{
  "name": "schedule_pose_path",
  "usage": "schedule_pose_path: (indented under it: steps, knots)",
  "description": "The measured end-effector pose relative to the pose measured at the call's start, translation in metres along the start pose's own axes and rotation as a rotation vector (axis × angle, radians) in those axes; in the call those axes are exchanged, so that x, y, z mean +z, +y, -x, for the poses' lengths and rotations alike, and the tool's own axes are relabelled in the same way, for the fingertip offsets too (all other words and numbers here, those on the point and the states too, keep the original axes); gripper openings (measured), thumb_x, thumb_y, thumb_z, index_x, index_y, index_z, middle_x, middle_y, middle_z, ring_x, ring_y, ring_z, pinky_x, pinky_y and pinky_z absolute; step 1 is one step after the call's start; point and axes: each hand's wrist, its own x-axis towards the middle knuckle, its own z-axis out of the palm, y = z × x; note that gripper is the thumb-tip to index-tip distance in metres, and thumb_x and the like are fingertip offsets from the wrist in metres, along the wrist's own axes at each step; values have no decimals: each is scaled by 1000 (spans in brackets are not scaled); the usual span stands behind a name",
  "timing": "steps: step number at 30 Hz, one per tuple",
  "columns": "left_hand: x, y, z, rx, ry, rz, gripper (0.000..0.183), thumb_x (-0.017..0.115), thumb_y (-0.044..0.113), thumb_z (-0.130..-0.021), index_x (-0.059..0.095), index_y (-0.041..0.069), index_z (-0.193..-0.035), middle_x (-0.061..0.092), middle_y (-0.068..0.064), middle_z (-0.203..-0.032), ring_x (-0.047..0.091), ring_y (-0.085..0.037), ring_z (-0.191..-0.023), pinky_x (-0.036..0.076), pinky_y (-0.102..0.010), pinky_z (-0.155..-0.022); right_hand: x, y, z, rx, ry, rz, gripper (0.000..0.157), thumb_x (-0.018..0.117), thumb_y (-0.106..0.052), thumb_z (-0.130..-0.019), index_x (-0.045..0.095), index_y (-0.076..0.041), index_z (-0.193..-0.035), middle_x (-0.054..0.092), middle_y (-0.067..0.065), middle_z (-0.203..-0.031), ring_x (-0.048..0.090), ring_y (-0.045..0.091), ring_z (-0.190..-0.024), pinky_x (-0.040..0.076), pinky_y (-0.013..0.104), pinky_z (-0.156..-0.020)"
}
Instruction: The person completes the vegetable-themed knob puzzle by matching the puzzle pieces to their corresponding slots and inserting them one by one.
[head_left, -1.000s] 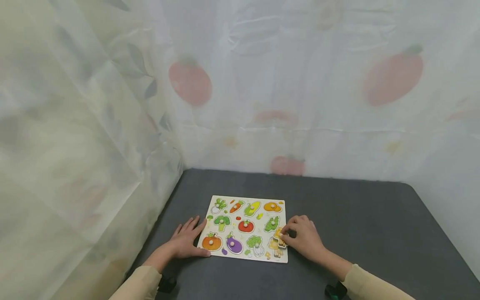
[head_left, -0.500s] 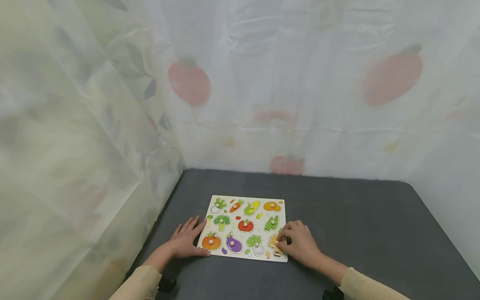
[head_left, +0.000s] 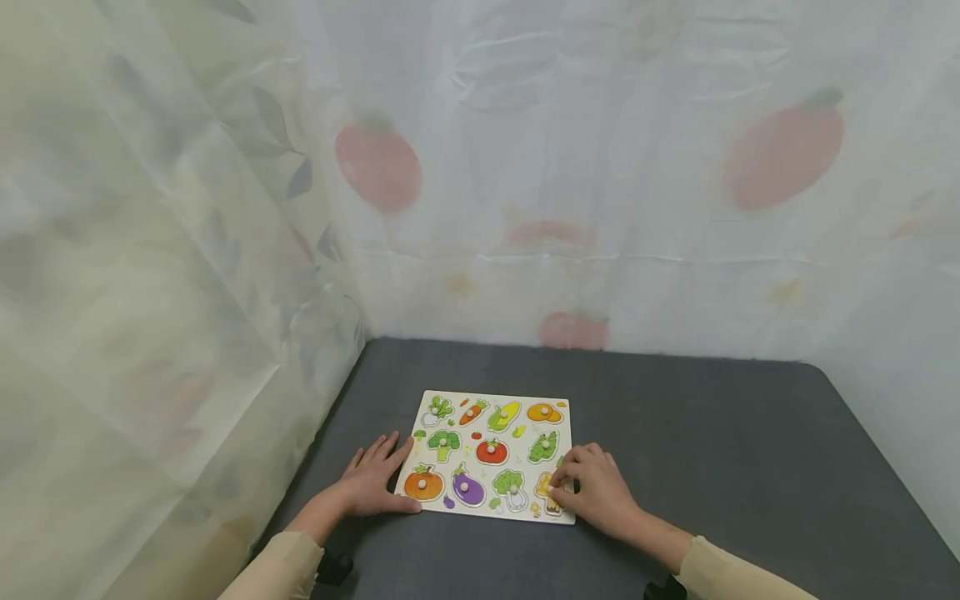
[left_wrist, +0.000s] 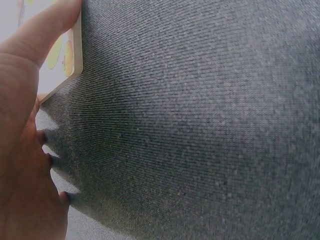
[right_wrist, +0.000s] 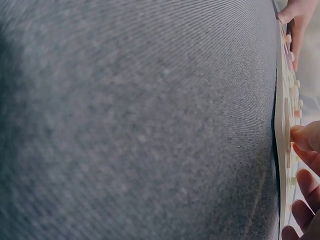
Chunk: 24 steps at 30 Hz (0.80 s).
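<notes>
A pale wooden peg puzzle board (head_left: 480, 511) printed with vegetables lies flat on the dark table. My right hand (head_left: 600, 490) is over its lower right corner, with thumb and fingertips pinching a yellow-brown mushroom puzzle piece (head_left: 553, 505). That piece overlaps the mushroom spot, its knob hidden by my fingertips. In the right wrist view, the piece's edge (right_wrist: 287, 131) shows as a thin slab against the board, under the fingertips. My left hand (head_left: 369, 482) has spread fingers at the board's left side, with the thumb on its lower left corner.
Other knobbed pieces sit in the board, among them a tomato (head_left: 492, 453), an eggplant (head_left: 469, 492) and a pumpkin (head_left: 424, 486). The table (head_left: 712, 450) is dark grey cloth. Printed curtains (head_left: 637, 275) hang behind it and on the left.
My right hand has moved slightly left and down, bringing the mushroom piece from above the mushroom spot onto it. My left hand and the board have stayed put.
</notes>
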Motion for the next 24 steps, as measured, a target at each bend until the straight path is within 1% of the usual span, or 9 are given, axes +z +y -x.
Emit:
schedule_pose_path:
  steps: [12,24]
  knots:
    - [-1,1,1,3,-7,4,118,76,74,-75,25,18,-165,15,-19,-169,10,-44,-154,7,-70,-117,1,2,0,-19,-1,5,13,87,-35,-82,75,-39,-81,54,-19,-91,44,7,-90,35,37,-78]
    - [0,1,1,-1,-2,7,119,77,74,-73,25,18,-165,15,-19,-169,9,-43,-154,7,-70,-118,2,2,0,-22,14,10,14,88,-35,-81,75,-39,-81,54,-19,-91,45,8,-92,37,38,-80]
